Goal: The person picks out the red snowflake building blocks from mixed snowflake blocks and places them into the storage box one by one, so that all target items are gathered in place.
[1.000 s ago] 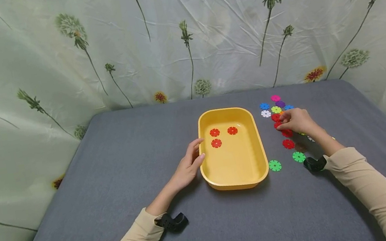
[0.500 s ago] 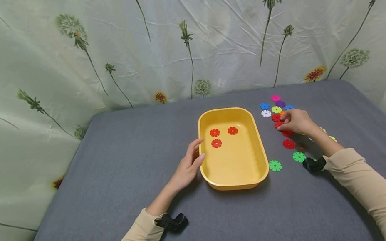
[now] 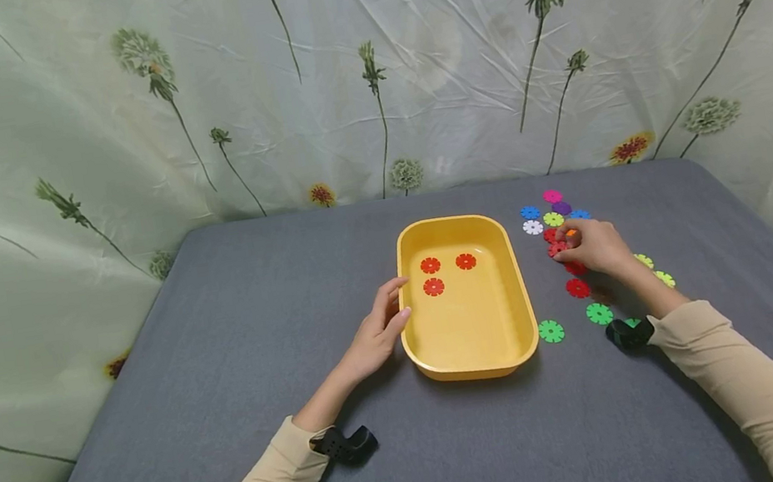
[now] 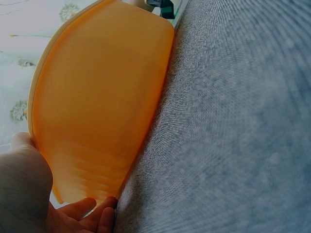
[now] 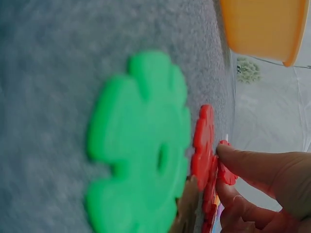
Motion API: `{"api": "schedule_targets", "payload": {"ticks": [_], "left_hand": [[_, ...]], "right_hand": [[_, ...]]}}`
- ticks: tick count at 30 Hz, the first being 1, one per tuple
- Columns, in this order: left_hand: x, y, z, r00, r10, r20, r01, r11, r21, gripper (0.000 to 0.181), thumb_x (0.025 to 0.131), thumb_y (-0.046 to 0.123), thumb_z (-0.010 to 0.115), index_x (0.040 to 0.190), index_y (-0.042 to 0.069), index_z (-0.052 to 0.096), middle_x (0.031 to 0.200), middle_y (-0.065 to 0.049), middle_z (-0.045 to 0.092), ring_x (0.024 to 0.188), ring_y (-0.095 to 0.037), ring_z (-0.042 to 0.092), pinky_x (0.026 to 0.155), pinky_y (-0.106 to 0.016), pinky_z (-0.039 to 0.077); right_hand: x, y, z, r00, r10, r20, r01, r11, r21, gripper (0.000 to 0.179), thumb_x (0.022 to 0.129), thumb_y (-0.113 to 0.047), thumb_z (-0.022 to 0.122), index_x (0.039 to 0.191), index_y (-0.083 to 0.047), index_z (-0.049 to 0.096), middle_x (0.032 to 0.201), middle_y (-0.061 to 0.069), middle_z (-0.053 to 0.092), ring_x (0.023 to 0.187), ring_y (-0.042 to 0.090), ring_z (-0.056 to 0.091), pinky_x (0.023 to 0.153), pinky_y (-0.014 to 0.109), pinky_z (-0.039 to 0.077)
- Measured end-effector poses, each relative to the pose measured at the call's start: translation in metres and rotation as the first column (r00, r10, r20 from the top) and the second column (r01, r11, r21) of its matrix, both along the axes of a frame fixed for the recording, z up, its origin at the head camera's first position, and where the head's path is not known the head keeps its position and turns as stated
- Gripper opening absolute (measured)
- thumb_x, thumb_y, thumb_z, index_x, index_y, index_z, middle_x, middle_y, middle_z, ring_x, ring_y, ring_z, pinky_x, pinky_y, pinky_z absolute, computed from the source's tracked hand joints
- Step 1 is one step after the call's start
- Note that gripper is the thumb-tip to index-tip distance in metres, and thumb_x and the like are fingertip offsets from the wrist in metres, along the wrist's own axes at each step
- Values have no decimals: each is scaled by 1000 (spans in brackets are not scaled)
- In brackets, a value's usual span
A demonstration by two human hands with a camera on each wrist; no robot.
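A yellow plastic basin (image 3: 472, 328) stands mid-table with three red notched plastic discs (image 3: 433, 287) on its floor. At the basin's left side my left hand (image 3: 371, 338) holds its rim, fingers and thumb against the edge; the left wrist view has the outer wall (image 4: 102, 97) close up. To the right, my right hand (image 3: 594, 243) is over a cluster of coloured notched discs. Thumb and fingers pinch a red notched disc (image 5: 226, 167). Other red discs (image 5: 203, 145) lie just beside the fingertips. Part of the cluster is hidden under the hand.
Green discs (image 3: 551, 331) lie right of the basin and near the right wrist. Blue (image 3: 530, 212), white (image 3: 533, 227), pink (image 3: 552, 196) and purple discs lie behind the right hand, yellow ones (image 3: 664, 279) beyond the forearm. A flowered curtain (image 3: 329, 73) hangs behind the grey-covered table (image 3: 273, 292).
My right hand has shifted very slightly to the right, and its fingertips have parted a little around the red disc. My left hand and the basin have stayed in place.
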State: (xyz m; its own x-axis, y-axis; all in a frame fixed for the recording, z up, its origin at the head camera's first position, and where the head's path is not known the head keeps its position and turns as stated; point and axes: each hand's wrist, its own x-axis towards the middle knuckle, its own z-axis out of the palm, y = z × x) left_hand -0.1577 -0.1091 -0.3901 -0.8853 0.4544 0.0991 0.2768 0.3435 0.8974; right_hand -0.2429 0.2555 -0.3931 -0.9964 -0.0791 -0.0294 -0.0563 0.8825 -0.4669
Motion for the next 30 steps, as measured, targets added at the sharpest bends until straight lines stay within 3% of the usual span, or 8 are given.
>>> {"api": "schedule_targets", "payload": {"ticks": [17, 24, 30], "left_hand": [[0, 0, 0, 1000, 11, 18, -11, 1000, -12, 47, 99, 9, 41, 142, 3, 23, 144, -29, 36, 129, -40, 44, 106, -51, 37], [-16, -4, -35, 999, 32, -35, -32, 999, -8, 47, 99, 16, 43, 142, 19, 25, 145, -21, 40, 127, -33, 48, 104, -49, 41], [-16, -4, -35, 999, 35, -23, -35, 999, -8, 47, 99, 16, 43, 143, 18, 25, 145, -21, 40, 127, -33, 48, 104, -49, 41]], "right_hand": [[2, -4, 2, 997, 20, -70, -19, 1000, 7, 26, 81, -14, 71, 104, -3, 65, 80, 15, 60, 74, 24, 53, 59, 25, 37], [1, -4, 2, 998, 12, -60, -13, 1000, -12, 26, 82, -14, 71, 105, -3, 66, 87, 20, 64, 78, 27, 56, 58, 24, 41], [1, -2, 1, 997, 13, -80, -15, 1000, -27, 24, 84, -13, 68, 106, -3, 65, 89, 23, 65, 77, 28, 57, 56, 23, 42]]}}
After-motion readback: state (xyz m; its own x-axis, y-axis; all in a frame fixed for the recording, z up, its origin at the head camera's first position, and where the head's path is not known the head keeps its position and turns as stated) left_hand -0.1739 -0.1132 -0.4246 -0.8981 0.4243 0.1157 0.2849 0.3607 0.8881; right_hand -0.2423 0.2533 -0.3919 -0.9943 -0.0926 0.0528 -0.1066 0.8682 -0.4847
